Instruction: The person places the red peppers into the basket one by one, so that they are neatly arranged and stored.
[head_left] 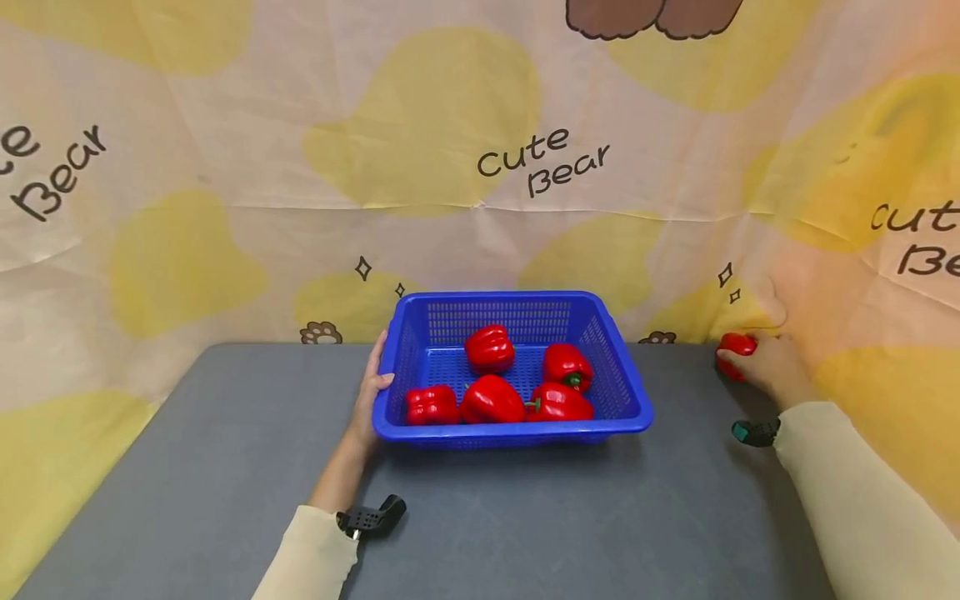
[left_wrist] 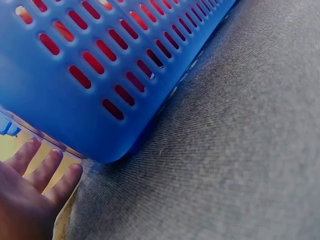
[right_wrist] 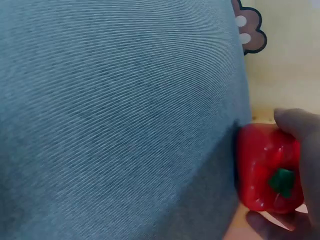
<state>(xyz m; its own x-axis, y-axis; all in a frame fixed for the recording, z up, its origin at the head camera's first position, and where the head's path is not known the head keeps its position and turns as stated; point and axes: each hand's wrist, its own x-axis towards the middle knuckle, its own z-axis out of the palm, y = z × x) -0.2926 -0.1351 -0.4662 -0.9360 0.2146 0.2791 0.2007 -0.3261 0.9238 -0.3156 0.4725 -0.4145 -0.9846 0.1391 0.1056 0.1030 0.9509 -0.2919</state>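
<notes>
A blue plastic basket (head_left: 513,427) stands on the grey table with several red bell peppers inside, one of them a pepper (head_left: 489,349) near its back. My left hand (head_left: 367,402) rests against the basket's left side, its fingers straight and spread in the left wrist view, where the basket wall (left_wrist: 45,100) fills the upper left. At the table's far right corner, my right hand (head_left: 776,367) grips another red bell pepper (right_wrist: 262,165) with a green stem. Thumb and fingers lie on opposite sides of that pepper, which sits at the table's back edge.
A grey cloth-covered table (head_left: 525,517) runs back to a hanging cloth (head_left: 420,125) printed with "Cute Bear" and yellow patches. The cloth also closes off the right side, close by the right arm. Black wrist devices (head_left: 372,517) sit on both wrists.
</notes>
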